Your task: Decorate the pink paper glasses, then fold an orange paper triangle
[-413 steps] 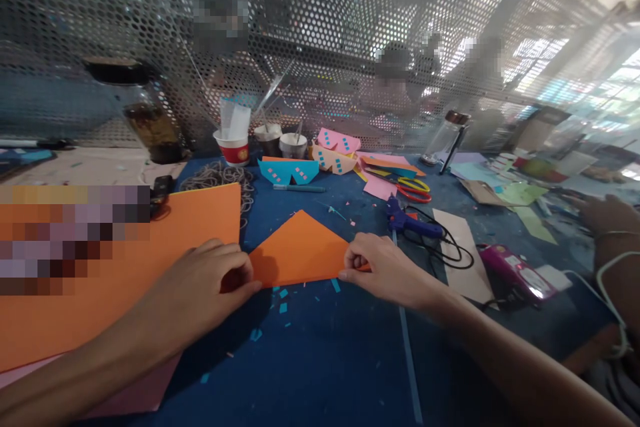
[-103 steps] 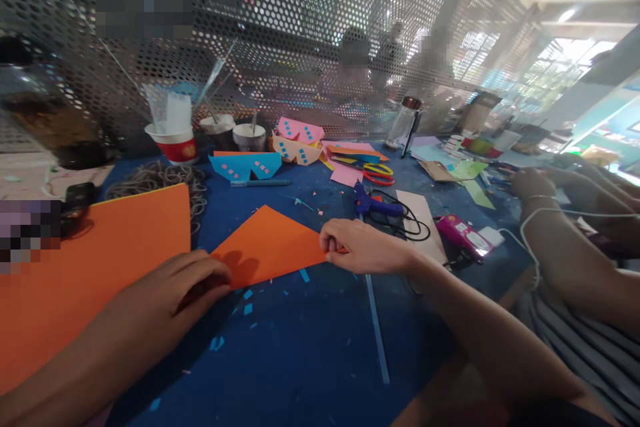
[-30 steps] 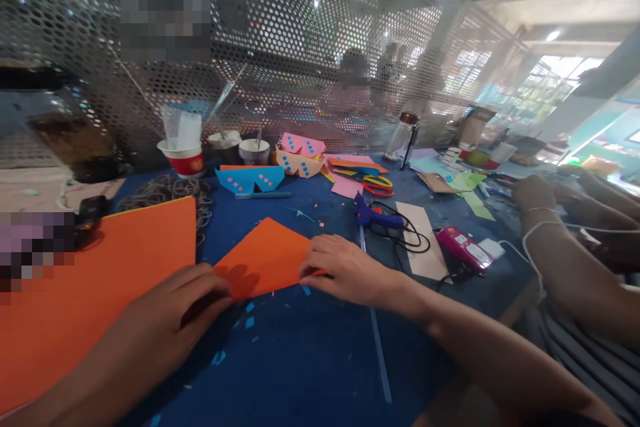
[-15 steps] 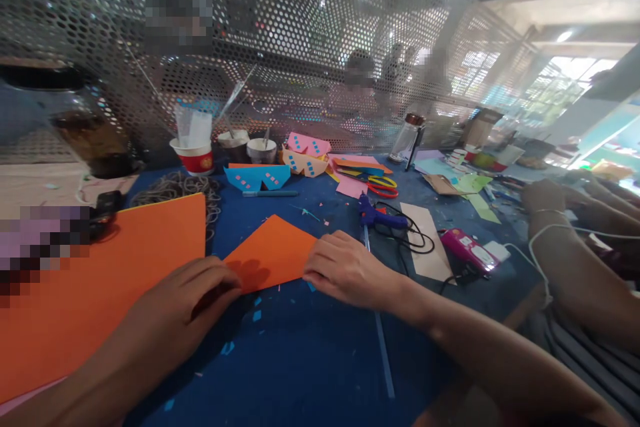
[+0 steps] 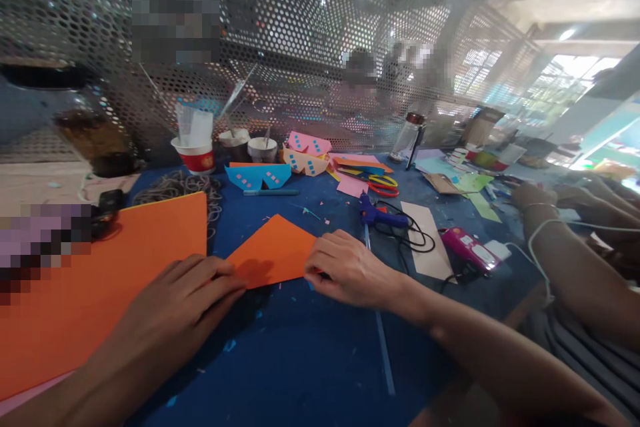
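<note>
A small piece of orange paper [image 5: 277, 250] lies on the blue table, coming to a point at its far side. My left hand [image 5: 200, 293] pinches its left corner between thumb and fingers. At the right end, my right hand [image 5: 345, 267] has its fingers curled around the paper's edge, which hides that corner. A large orange sheet [image 5: 100, 293] lies beneath and beside my left forearm. Beyond the paper are a blue paper mask [image 5: 257, 177] with pink squares and a dark pen [image 5: 271, 193].
A purple glue gun [image 5: 383, 215] with a black cord lies right of centre, near a clear glue stick [image 5: 384, 353]. Scissors [image 5: 383, 185], a pink power strip [image 5: 470, 250] and paper cups [image 5: 196, 157] stand or lie farther back. A co-worker's arm [image 5: 575, 260] rests at the right.
My left thumb and fingers have closed together on the left corner of the orange paper. My right hand has stayed nearly still.
</note>
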The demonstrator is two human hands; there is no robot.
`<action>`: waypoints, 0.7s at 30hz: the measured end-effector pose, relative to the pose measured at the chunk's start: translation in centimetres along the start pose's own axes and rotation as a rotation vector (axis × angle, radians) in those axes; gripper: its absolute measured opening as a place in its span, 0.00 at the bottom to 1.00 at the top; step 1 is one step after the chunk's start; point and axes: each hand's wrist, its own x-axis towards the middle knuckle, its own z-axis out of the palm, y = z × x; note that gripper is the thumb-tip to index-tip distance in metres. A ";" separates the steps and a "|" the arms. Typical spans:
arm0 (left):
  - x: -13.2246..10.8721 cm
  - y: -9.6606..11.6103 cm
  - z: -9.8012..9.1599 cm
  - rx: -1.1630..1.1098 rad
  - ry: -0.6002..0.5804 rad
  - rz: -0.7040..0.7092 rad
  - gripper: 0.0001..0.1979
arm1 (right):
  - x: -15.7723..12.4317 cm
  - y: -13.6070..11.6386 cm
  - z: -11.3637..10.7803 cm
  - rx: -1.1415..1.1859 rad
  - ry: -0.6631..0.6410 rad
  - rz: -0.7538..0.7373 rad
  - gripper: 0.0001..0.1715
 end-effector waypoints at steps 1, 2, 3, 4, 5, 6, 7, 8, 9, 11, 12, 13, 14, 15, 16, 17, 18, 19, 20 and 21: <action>-0.1 0.0 0.1 0.011 0.011 0.018 0.23 | 0.0 0.0 -0.1 0.017 -0.024 0.002 0.10; -0.1 -0.1 0.1 0.018 0.012 0.029 0.23 | -0.1 -0.1 -0.2 0.030 -0.044 0.000 0.10; -0.2 0.0 0.2 0.022 0.009 0.034 0.23 | -0.1 -0.1 -0.3 0.036 -0.060 -0.005 0.11; -0.2 0.0 0.2 0.024 0.003 0.035 0.23 | -0.1 -0.1 -0.4 0.036 -0.071 -0.012 0.12; -0.2 0.0 0.1 0.023 -0.010 0.034 0.23 | -0.2 -0.1 -0.4 0.031 -0.080 -0.017 0.12; -0.3 0.1 0.1 0.019 -0.018 0.030 0.22 | -0.2 -0.1 -0.4 0.023 -0.086 -0.021 0.12; -0.2 0.1 0.1 0.011 -0.030 0.020 0.23 | -0.2 -0.2 -0.4 0.013 -0.091 -0.021 0.12; -0.2 0.2 0.0 -0.001 -0.053 0.011 0.23 | -0.2 -0.2 -0.4 0.004 -0.096 -0.021 0.13; -0.2 0.2 0.0 -0.014 -0.080 -0.001 0.23 | -0.2 -0.2 -0.4 -0.002 -0.102 -0.021 0.13; -0.2 0.3 -0.1 -0.027 -0.122 -0.027 0.25 | -0.3 -0.2 -0.4 -0.002 -0.113 -0.021 0.14; -0.2 0.3 -0.1 -0.027 -0.138 -0.032 0.26 | -0.3 -0.2 -0.3 0.005 -0.119 -0.021 0.14; -0.2 0.3 -0.1 -0.024 -0.146 -0.034 0.26 | -0.3 -0.2 -0.3 0.016 -0.126 -0.019 0.14; -0.2 0.4 -0.1 -0.020 -0.141 -0.033 0.26 | -0.3 -0.2 -0.3 0.027 -0.129 -0.015 0.14; -0.2 0.4 -0.1 -0.018 -0.133 -0.027 0.26 | -0.3 -0.2 -0.3 0.037 -0.130 -0.010 0.14; -0.1 0.5 -0.1 -0.019 -0.120 -0.020 0.27 | -0.3 -0.2 -0.3 0.049 -0.129 -0.007 0.15; 0.0 0.6 -0.2 -0.023 -0.112 -0.016 0.27 | -0.3 -0.2 -0.4 0.061 -0.125 -0.006 0.14; 0.1 0.7 -0.3 -0.029 -0.107 -0.018 0.27 | -0.3 -0.2 -0.4 0.072 -0.121 -0.005 0.14; 0.2 0.8 -0.5 -0.038 -0.112 -0.026 0.26 | -0.3 -0.2 -0.4 0.080 -0.118 -0.003 0.14; 0.4 0.9 -0.7 -0.051 -0.123 -0.040 0.25 | -0.3 -0.2 -0.4 0.086 -0.117 0.001 0.14; 0.5 0.9 -0.9 -0.069 -0.135 -0.059 0.24 | -0.2 -0.2 -0.5 0.089 -0.120 0.007 0.14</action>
